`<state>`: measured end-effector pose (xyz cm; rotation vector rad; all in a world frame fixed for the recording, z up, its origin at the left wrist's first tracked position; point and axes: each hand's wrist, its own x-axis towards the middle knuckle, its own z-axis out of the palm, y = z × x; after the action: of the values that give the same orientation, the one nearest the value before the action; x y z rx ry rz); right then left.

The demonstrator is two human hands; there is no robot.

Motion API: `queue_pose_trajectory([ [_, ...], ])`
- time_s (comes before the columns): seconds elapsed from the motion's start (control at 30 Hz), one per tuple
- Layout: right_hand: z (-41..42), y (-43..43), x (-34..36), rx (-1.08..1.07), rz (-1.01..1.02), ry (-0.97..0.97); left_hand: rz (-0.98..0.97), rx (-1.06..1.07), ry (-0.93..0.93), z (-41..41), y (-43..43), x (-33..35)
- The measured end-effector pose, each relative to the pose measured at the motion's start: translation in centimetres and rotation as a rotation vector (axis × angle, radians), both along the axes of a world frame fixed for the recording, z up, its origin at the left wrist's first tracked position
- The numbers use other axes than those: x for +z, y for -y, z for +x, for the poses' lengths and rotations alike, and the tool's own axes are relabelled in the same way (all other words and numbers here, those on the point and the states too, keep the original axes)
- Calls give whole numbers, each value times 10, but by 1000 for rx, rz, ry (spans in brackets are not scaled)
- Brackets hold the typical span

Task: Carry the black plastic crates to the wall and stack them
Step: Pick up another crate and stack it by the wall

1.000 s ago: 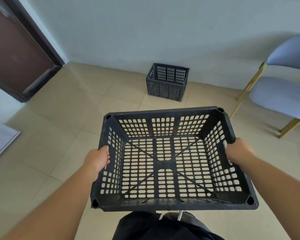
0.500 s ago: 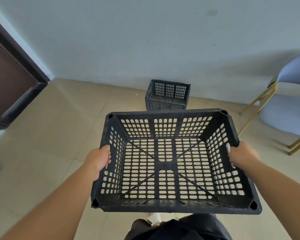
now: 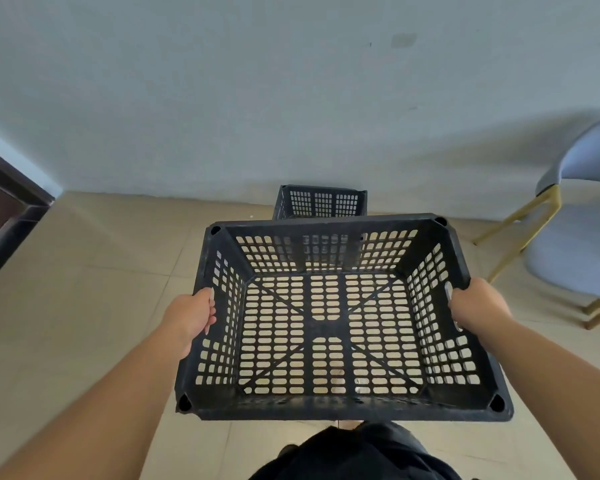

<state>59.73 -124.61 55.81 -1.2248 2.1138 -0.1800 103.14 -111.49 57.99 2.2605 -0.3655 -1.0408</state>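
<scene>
Ahead | held crate [image 3: 327, 327] overlaps floor crate [image 3: 321, 203] | chair [image 3: 579, 247] right

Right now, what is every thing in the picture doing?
Carried crate, empty, upright, held off the floor.
Floor crate, upright by the wall, nothing stacked on it yet.
Left hand, grips the carried crate's left side.
Right hand, grips its right side.
Chair, upright on the floor.

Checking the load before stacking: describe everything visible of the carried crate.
The carried crate is black, plastic-looking, open-topped and empty, with slotted walls, a slotted base crossed by diagonal ribs, and a hole at each rim corner. It is held roughly level above the tiled floor; the left hand and right hand grip its side walls.
</scene>
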Motion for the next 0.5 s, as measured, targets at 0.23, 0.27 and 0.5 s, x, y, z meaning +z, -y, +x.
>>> queue_pose_trajectory([
  [0.23,37,115,12,34,9,19,5,36,34,23,111,13],
  [0.27,43,128,13,39,6,25,8,32,32,28,124,13],
  [0.5,83,221,-1,20,0,26,41,-51,24,78,228,-4],
])
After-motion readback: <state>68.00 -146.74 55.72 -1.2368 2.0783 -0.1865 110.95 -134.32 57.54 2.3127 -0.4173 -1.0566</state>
